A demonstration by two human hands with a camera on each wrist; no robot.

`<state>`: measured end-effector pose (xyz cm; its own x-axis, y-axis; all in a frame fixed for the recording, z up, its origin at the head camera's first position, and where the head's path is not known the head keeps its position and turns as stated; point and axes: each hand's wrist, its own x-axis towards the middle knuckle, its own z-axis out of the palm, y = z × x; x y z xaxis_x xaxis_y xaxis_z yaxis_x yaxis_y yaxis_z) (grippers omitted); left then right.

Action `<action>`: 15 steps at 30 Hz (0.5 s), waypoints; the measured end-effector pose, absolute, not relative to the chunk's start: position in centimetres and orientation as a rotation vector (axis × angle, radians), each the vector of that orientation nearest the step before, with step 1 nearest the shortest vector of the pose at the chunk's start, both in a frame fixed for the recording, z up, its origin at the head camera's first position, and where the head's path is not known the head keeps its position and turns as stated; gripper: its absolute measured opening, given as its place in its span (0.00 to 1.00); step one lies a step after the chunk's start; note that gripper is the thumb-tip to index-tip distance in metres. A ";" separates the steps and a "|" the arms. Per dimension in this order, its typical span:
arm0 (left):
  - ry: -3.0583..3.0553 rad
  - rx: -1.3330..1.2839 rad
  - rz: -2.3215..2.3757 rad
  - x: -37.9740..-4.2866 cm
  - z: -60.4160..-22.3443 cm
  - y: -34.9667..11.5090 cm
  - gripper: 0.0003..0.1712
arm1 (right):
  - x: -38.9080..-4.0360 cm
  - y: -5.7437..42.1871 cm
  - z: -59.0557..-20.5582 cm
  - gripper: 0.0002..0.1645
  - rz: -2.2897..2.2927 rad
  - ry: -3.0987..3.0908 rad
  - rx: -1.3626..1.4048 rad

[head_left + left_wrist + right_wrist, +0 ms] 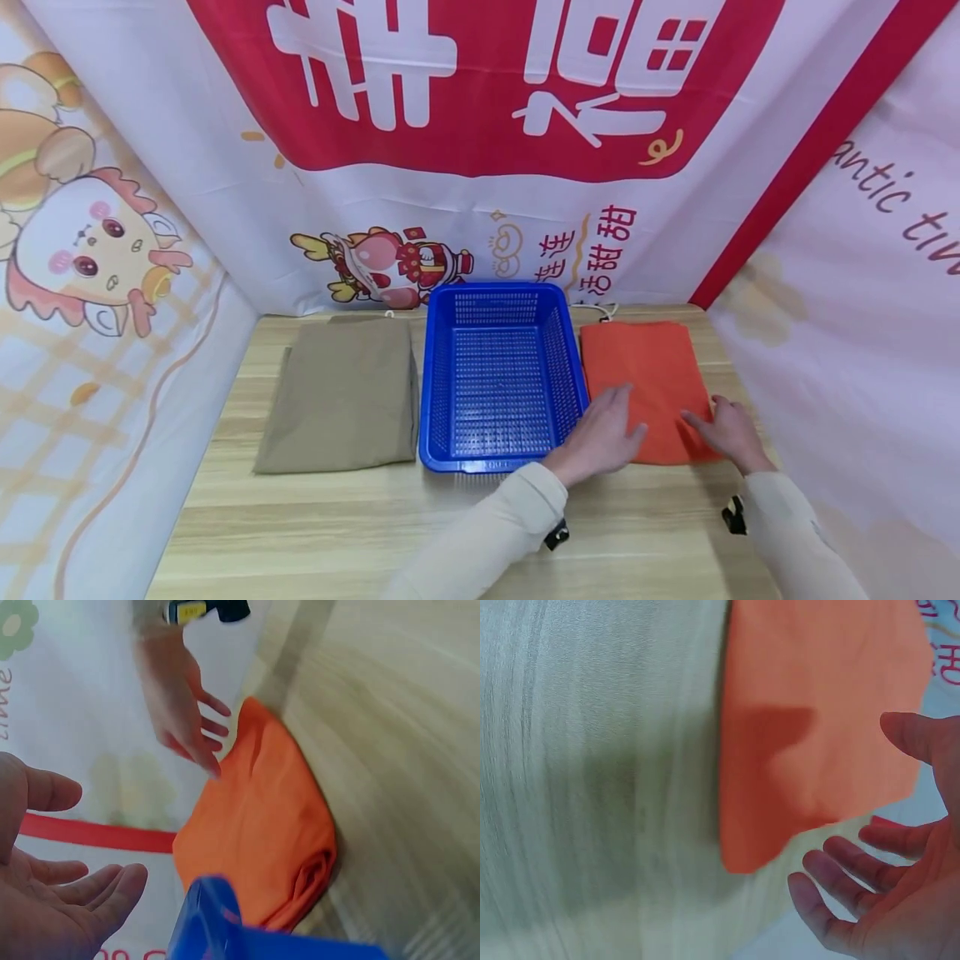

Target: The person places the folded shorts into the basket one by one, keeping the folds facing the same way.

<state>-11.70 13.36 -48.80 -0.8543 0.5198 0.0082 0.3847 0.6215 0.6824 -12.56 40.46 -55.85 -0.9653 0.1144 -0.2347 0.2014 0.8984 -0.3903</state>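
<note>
A folded orange cloth lies flat on the table, right of a blue plastic basket. My left hand is over the cloth's near left corner beside the basket, fingers extended and nothing in them. At the cloth's right edge is my right hand, its thumb reaching over the fabric. In the right wrist view the right hand's fingers are spread and relaxed beside the cloth, holding nothing. The left wrist view shows the left hand loosely spread, with the cloth and basket rim beyond it.
A folded khaki cloth lies left of the basket. The light wood table backs onto a printed fabric curtain, with more fabric hanging at both sides. A thin white cord shows behind the orange cloth.
</note>
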 end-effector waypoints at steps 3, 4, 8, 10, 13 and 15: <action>2.599 0.704 1.107 -11.4 -49.0 14.1 0.36 | -12.6 40.6 -56.4 0.58 -0.639 2.815 0.287; 2.576 0.683 1.129 -11.3 -49.1 14.4 0.36 | -12.7 40.7 -56.6 0.58 -0.641 2.810 0.295; 2.514 0.594 1.192 -11.0 -49.4 15.3 0.36 | -12.8 40.9 -57.6 0.53 -0.623 2.844 0.317; 2.512 0.557 1.200 -10.8 -49.7 15.8 0.36 | -12.9 41.0 -58.1 0.52 -0.607 2.858 0.342; 2.534 0.517 1.181 -10.7 -50.0 16.6 0.36 | -12.9 41.1 -58.7 0.52 -0.589 2.844 0.391; 2.560 0.492 1.158 -10.6 -50.3 17.0 0.36 | -12.9 41.1 -59.1 0.53 -0.582 2.826 0.424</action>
<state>-10.55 17.02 -50.29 -0.9002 0.4191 -0.1184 0.1878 0.6189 0.7627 -12.88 41.14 -59.07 -0.9331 0.2336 -0.2735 0.3226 0.8798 -0.3492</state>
